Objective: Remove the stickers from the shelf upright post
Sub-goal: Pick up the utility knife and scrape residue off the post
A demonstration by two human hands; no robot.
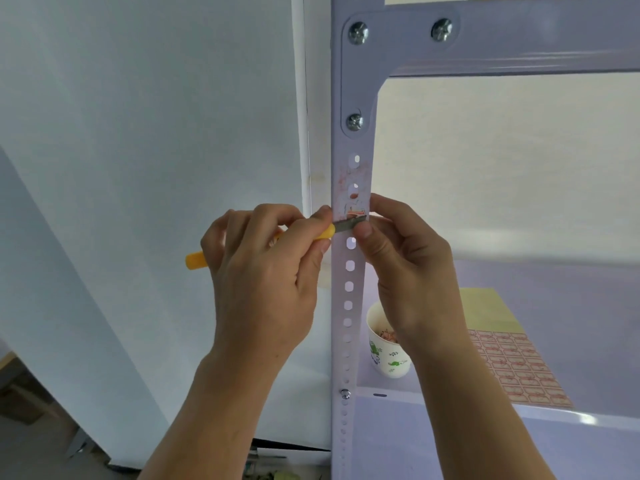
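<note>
One white wall (138,133) fills the left half of our view, and one pale lilac rack stands against it on the right. Of that rack we see one crossbar (536,36) along the top, one shelf board (571,289) lower down, and one post (349,344) running from top to bottom, punched with a single column of holes.

Our two hands meet on the post about halfway up. Our left hand (263,271) is curled round the yellow handle of one knife (195,260), whose grey blade (348,224) lies across the post's face. Our right hand (408,268) pinches the post from the other side, with the thumb on the front just under the blade's tip and the forefinger round the right edge.

On the shelf board lie one yellow-green pad (485,306) and one sheet of red-printed labels (512,365). One paper cup (389,360) with a green leaf print stands just beside the post, with reddish scraps inside.

Three screws (358,32) hold the corner plate: two on the crossbar and one lower on the post. One small bolt (345,393) sits low on the post.

One red-striped sticker (356,213) scrap clings to the post right above the blade, with reddish smears higher up.
</note>
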